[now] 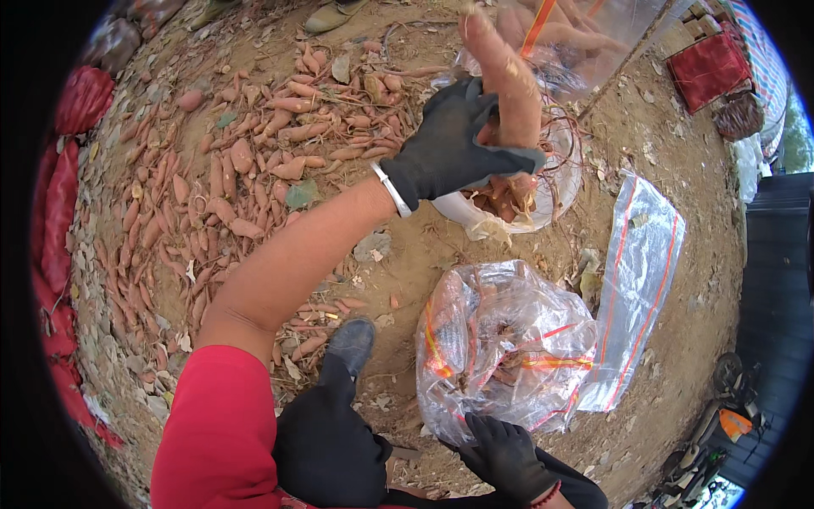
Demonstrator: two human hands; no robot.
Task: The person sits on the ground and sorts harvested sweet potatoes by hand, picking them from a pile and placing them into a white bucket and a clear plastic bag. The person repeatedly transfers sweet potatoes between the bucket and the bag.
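Note:
My left hand (443, 142), in a black glove, grips a large, long sweet potato (514, 95). It holds it up over an open white sack (558, 197) with sweet potatoes and thin roots in it. My right hand (507, 462), also black-gloved, is low and near me, its fingers closed on the near edge of a clear plastic bag (487, 310) with red and yellow stripes. The bag stands bunched on the ground, and brownish contents show dimly through its film. Some right fingertips are hidden against the plastic.
Many small sweet potatoes (242, 157) lie spread over the dirt at left. A flat clear bag (642, 288) lies at right. Another clear bag (585, 42) of sweet potatoes stands at the far side, near a thin stick (632, 55). Red sacks (61, 216) line the left edge.

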